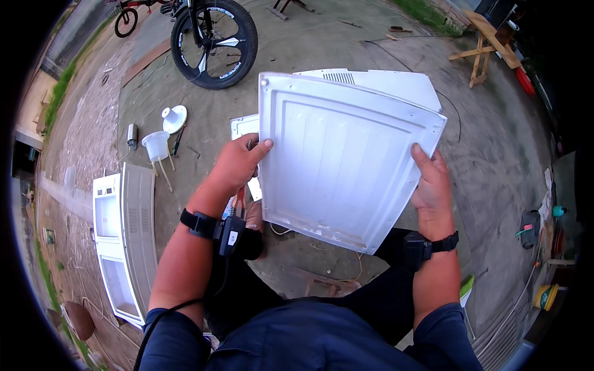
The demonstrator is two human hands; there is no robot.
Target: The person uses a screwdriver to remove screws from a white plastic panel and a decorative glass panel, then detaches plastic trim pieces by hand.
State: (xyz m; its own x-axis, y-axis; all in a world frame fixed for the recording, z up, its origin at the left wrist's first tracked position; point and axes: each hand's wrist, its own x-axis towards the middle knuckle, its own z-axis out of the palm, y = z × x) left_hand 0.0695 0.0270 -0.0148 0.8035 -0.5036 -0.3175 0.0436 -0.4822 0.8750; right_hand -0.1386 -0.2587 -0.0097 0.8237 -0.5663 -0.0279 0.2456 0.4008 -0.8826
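A white pressed-metal panel [346, 167] is held up in front of me, tilted, with a stepped rim and shallow ribs. My left hand [241, 162] grips its left edge, thumb on the face and fingers behind. On the opposite edge, my right hand [431, 185] is closed the same way, its fingertips partly hidden by the panel. Below my left hand shows a red-handled tool [240, 199], its kind unclear. Behind the panel lies a larger white casing piece [399, 86] with vent slots, and part of another white sheet [238, 126] shows at the left.
A white twin-window appliance housing [137, 238] stands at my left. Beyond it are a white tub [156, 147], a white cone-shaped part [174, 117] and a metal cylinder [132, 135]. A bicycle wheel [213, 43] is at the far left, a wooden stand [479, 55] far right.
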